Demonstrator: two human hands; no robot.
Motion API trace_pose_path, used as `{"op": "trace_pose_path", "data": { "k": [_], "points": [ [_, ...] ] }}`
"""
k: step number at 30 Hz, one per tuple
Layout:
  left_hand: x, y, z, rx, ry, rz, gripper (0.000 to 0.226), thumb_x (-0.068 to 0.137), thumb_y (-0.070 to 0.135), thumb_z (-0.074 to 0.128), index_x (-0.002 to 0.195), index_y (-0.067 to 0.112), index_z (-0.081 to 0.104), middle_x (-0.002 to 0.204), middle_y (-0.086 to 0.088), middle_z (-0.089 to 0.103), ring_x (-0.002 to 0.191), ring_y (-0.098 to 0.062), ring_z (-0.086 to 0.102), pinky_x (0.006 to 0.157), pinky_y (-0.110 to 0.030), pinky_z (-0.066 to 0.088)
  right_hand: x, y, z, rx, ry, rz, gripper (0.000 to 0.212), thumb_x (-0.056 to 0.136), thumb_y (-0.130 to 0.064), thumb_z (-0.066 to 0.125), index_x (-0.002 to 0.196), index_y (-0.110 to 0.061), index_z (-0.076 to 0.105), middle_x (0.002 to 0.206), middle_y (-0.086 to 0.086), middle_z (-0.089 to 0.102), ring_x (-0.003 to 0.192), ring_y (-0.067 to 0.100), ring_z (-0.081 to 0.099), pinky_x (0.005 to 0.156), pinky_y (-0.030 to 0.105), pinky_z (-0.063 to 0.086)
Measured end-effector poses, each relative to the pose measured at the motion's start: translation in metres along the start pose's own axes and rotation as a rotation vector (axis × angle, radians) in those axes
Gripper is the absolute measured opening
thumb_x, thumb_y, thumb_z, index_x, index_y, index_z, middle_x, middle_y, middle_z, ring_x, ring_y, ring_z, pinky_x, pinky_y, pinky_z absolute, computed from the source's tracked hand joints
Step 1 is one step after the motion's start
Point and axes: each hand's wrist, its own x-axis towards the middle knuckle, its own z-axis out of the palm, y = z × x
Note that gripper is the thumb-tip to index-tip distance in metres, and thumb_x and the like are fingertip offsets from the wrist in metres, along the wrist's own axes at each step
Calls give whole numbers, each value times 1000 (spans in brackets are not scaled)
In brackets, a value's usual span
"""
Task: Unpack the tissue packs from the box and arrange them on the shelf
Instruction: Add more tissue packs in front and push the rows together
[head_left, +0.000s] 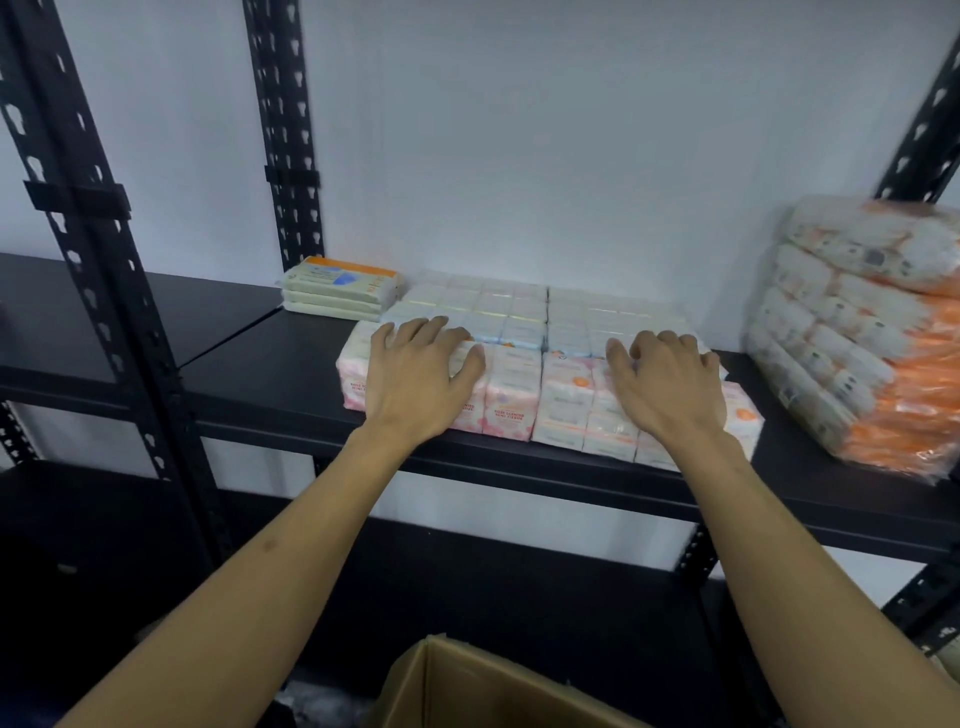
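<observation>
Two bundles of mini tissue packs lie at the front of the black shelf (270, 384). My left hand (415, 379) rests flat, fingers spread, on the pink rose-print bundle (511, 400). My right hand (665, 384) lies with fingers curled on the orange-print bundle (563, 410) beside it. Neither hand lifts a bundle. Behind them sit more bundles, blue-and-white (493, 312) ones and a white one (602, 312), in rows to the wall. The open cardboard box (467, 686) is at the bottom edge; its inside is hidden.
A stack of three flat tissue packs (337, 288) stands at the shelf's back left. A large plastic-wrapped bale of orange packs (862, 332) leans at the right end. Black perforated uprights (98, 270) frame the shelf, with darker shelves below and to the left.
</observation>
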Motion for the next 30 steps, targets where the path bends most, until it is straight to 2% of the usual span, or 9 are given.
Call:
{"op": "trace_pose_path", "data": {
  "k": [6, 10, 12, 15, 17, 20, 23, 26, 30],
  "points": [
    [-30, -5, -4, -252, 221, 23, 35, 90, 58, 61, 112, 32, 68, 120, 15, 62, 121, -9, 48, 114, -37, 22, -4, 4, 2, 38, 8, -3, 46, 103, -43, 32, 96, -10, 64, 102, 9, 64, 104, 30, 51, 93, 46, 37],
    [-53, -13, 4, -338, 251, 22, 40, 85, 56, 70, 113, 28, 69, 124, 11, 62, 125, -11, 50, 116, -45, 24, -9, 5, 4, 49, 77, -13, 41, 102, -38, 36, 96, -9, 64, 101, 9, 63, 97, 29, 52, 91, 46, 39],
    [-56, -12, 5, -314, 236, 18, 40, 84, 54, 71, 115, 27, 69, 125, 10, 62, 125, -14, 51, 117, -43, 22, -10, 4, 3, 62, 98, -17, 37, 102, -35, 37, 91, -10, 62, 95, 7, 60, 88, 25, 48, 89, 45, 39],
    [-43, -6, -9, -229, 164, -6, 43, 76, 61, 64, 109, 34, 67, 114, 13, 59, 116, -13, 49, 111, -32, 14, -10, 5, 1, 50, 68, -19, 36, 101, -33, 37, 78, -12, 55, 83, 2, 54, 85, 24, 47, 88, 44, 38],
    [-25, -2, -25, -160, 86, -15, 41, 75, 66, 55, 100, 36, 66, 102, 15, 61, 110, -13, 50, 110, -35, 15, -10, 6, 1, 29, 46, -25, 37, 101, -33, 36, 72, -14, 51, 77, 1, 52, 84, 25, 47, 87, 44, 37],
    [14, 3, -43, -168, -18, -122, 37, 87, 65, 48, 89, 32, 65, 88, 9, 67, 111, -18, 57, 108, -45, 27, -10, 5, 1, 4, 5, -22, 39, 101, -35, 35, 72, -15, 51, 73, 1, 54, 80, 24, 48, 87, 44, 37],
    [36, 7, -39, -160, -121, -108, 34, 95, 57, 48, 90, 28, 65, 96, 2, 65, 110, -23, 56, 99, -45, 35, -10, 5, -1, 1, -26, -13, 38, 101, -36, 33, 73, -16, 51, 69, 1, 55, 72, 24, 50, 90, 44, 36],
    [25, 9, -23, -42, -264, -42, 48, 101, 58, 36, 112, 26, 69, 110, -1, 68, 111, -25, 56, 100, -46, 35, -11, 6, -1, 5, -30, -5, 38, 101, -35, 33, 72, -16, 49, 65, -1, 52, 67, 24, 49, 91, 44, 35],
    [1, 6, -8, 19, 23, 6, 48, 103, 57, 35, 109, 23, 69, 103, 2, 68, 101, -22, 55, 94, -41, 32, -14, 7, 5, -3, 71, -14, 37, 99, -31, 36, 71, -14, 51, 63, 1, 54, 64, 24, 50, 85, 44, 37]
  ]
}}
